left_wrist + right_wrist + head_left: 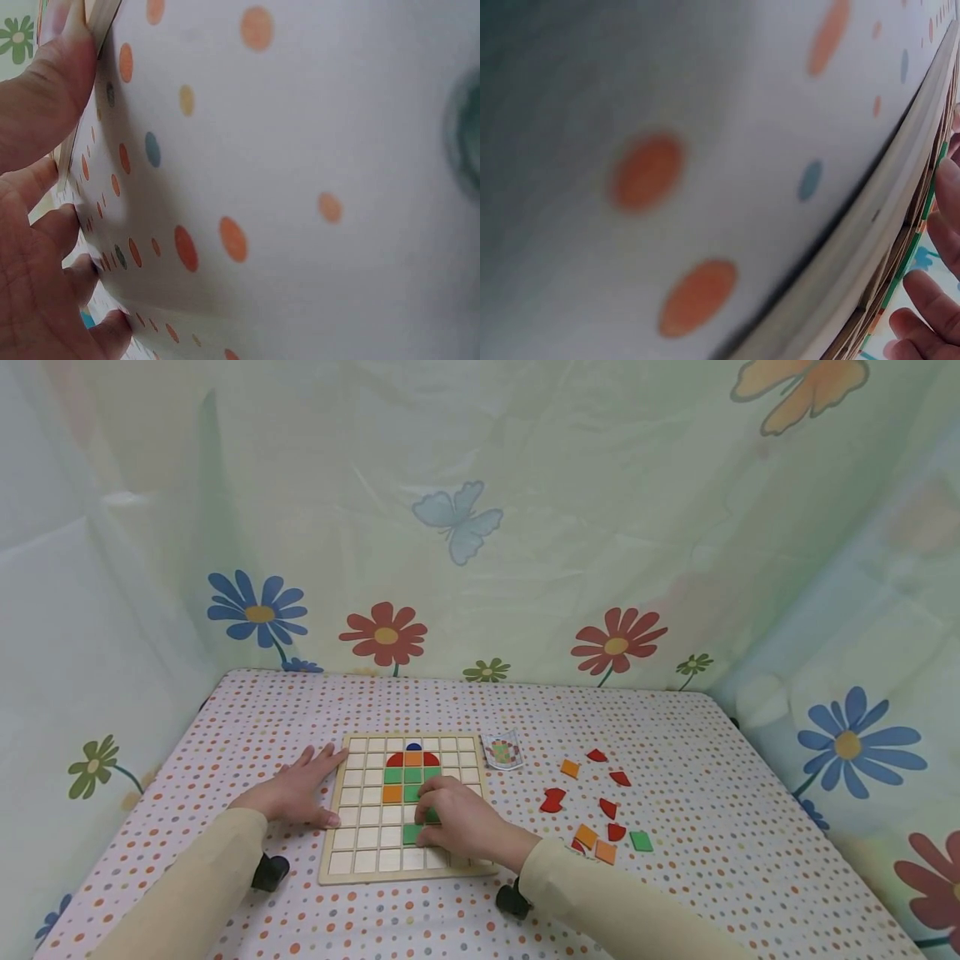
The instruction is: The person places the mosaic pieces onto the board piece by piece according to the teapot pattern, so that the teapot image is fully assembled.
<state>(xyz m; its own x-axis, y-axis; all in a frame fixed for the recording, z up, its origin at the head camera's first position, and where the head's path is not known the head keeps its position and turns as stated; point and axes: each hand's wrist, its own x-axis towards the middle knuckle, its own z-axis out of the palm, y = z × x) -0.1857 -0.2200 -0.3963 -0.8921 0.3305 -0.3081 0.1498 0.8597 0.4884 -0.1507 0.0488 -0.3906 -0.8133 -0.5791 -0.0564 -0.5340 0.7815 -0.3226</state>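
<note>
A wooden grid board (330, 852) lies on the table, with blue, red, orange and green tiles set in its squares. At its left edge my left hand (296, 789) rests with fingers spread, thumb and fingertips touching the frame. In the left wrist view, the thumb (45, 97) meets the board's side. My right hand (457, 818) is over the right half of the board, thumb and fingers apart. The thumb is beside a green tile (410, 834) in a lower row; another green tile (432, 816) shows between thumb and fingers. Fingers (934, 296) hide part of the pattern.
A small pattern card (502, 750) lies by the board's upper right corner. Loose tiles are scattered to the right: several red quarter-rounds (608, 808), some orange squares (570, 768) and a green square (641, 841). The table has a dotted cloth (262, 710); flowered curtains surround it.
</note>
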